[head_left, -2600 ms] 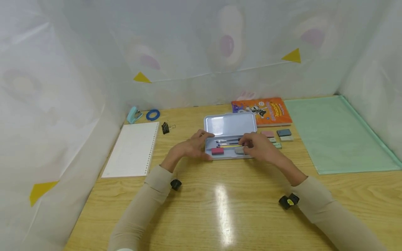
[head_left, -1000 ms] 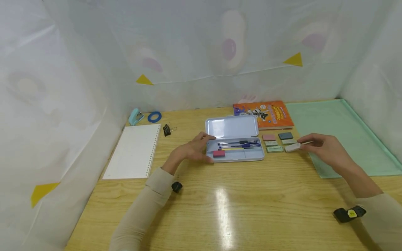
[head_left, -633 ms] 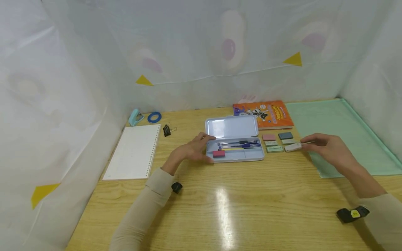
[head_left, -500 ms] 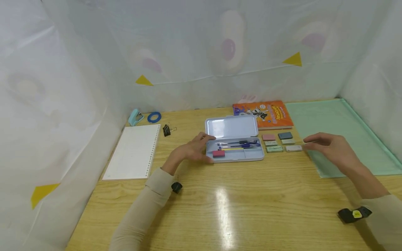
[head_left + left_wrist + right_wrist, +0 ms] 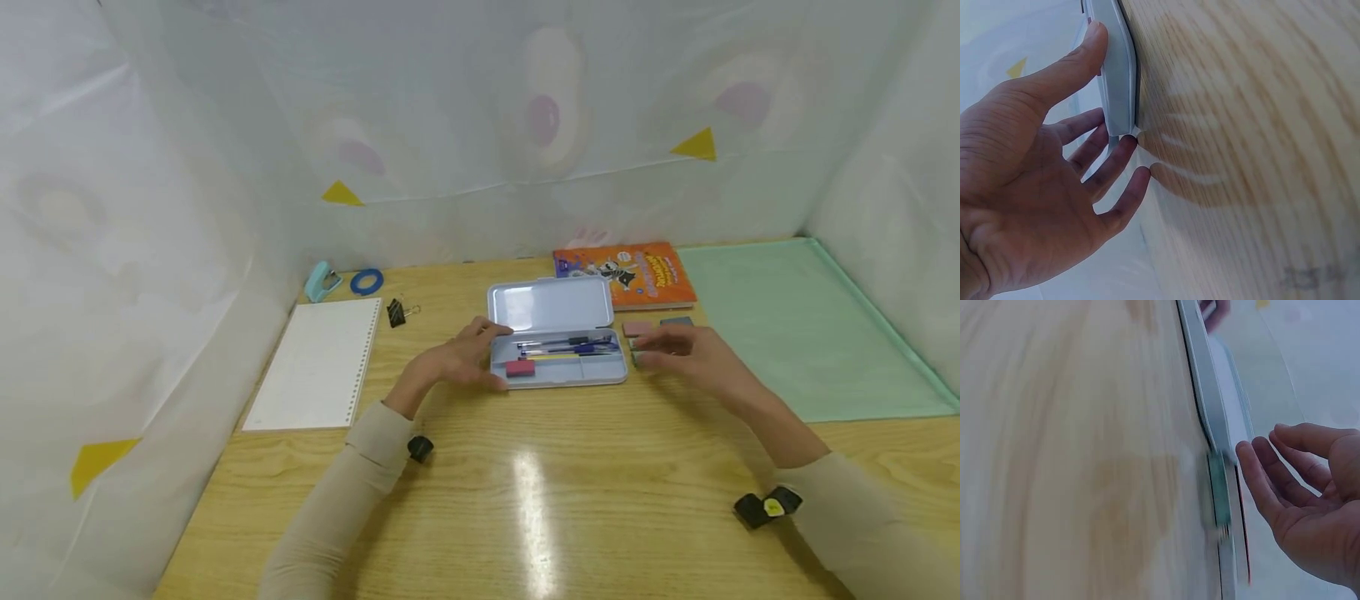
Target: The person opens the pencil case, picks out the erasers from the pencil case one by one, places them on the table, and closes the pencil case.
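Wooden desk (image 5: pixel 525 500): our left hand (image 5: pixel 457 360) steadies the case (image 5: pixel 558 354), fingers relaxed; right hand (image 5: pixel 693 354) hovers loose-fingered, empty, over erasers (image 5: pixel 636 328) — a careless sweep could scatter them.

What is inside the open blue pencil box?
The pencil box holds a few pens lying lengthwise and a pink eraser at its left end. The left hand covers the box's left edge, so anything there stays hidden.
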A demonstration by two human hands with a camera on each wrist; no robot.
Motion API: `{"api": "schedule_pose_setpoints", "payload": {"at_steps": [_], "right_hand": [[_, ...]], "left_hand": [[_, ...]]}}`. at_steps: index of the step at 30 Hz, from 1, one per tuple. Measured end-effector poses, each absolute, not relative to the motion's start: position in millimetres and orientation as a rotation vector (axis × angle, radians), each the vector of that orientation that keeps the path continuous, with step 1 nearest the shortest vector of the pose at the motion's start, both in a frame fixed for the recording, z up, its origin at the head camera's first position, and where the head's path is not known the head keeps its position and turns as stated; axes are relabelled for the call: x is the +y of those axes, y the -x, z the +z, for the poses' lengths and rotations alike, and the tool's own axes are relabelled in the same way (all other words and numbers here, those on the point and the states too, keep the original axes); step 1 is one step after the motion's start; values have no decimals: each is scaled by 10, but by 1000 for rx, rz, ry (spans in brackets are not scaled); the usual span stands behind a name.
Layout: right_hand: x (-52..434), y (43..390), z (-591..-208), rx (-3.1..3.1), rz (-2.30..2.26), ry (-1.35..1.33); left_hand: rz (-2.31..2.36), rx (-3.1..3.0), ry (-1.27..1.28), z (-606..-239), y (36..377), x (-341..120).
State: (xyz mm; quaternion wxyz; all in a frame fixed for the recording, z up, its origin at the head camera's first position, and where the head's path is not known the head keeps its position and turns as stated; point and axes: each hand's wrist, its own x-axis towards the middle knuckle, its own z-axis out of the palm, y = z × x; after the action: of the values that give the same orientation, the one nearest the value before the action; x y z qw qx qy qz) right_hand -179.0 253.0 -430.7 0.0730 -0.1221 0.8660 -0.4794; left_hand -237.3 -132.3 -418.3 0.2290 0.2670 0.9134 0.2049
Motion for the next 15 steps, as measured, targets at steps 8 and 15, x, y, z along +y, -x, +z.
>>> {"api": "schedule_pose_setpoints", "payload": {"at_steps": [8,15], "right_hand": [[1807,1977,-4389,2539,-1443,649],[1385,2091,-4400,2462,-1412,710]], "left_hand": [[550,2514,-725,-4169,2367,-1314],[532,2523,-718,-4162,2360,-1302]]}}
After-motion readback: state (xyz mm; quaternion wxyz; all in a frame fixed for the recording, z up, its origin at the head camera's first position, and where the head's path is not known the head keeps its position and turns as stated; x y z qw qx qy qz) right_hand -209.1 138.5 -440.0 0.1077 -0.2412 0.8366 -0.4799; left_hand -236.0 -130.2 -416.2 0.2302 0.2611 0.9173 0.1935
